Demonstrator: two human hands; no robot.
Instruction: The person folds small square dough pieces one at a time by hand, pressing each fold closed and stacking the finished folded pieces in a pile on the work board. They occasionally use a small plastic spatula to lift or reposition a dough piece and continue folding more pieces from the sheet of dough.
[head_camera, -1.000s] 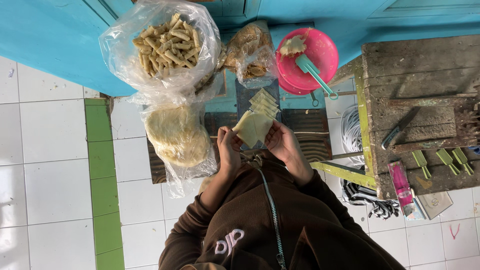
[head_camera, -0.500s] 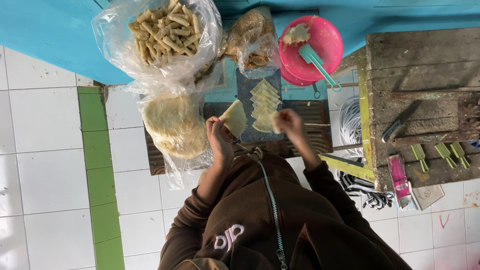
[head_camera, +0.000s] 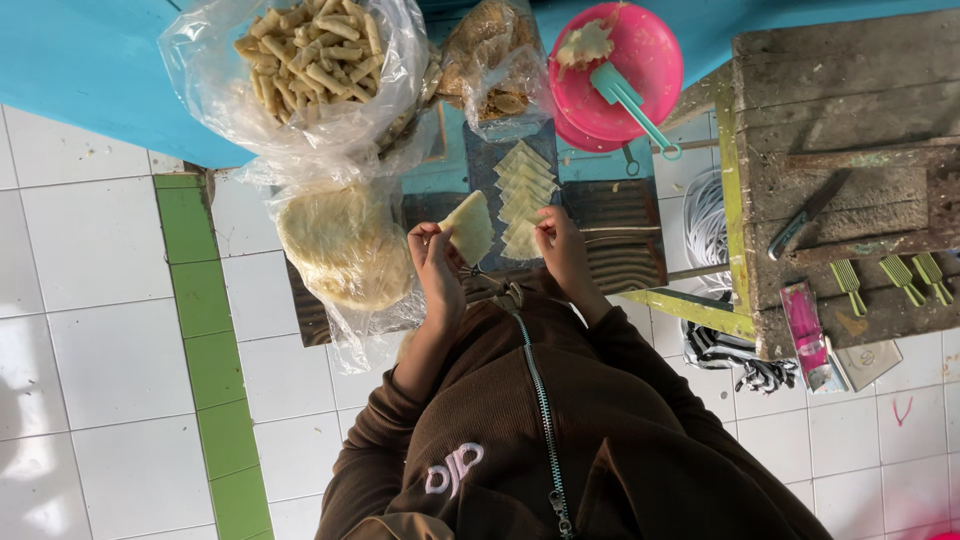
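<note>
My left hand (head_camera: 438, 268) holds up a pale, folded dough sheet (head_camera: 470, 226) between fingers and thumb. My right hand (head_camera: 560, 248) is beside it, fingertips pinched on the nearest piece of a row of pale dough sheets (head_camera: 524, 185) that overlap on a dark board (head_camera: 620, 215). A pink bowl (head_camera: 640, 40) with a lump of filling and a teal spoon (head_camera: 628, 98) stands beyond the row. My brown zipped jacket fills the lower middle of the view.
To the left are a clear bag of rolled sticks (head_camera: 310, 55) and a bag holding a stack of round sheets (head_camera: 345, 245). A smaller bag of fried bits (head_camera: 495, 60) is at the top. A worn wooden bench (head_camera: 840, 110) with a knife and green pegs is at the right. White floor tiles surround everything.
Both hands held one sheet together a second ago. Now my left hand alone holds it up, and my right hand has gone to the row on the board.
</note>
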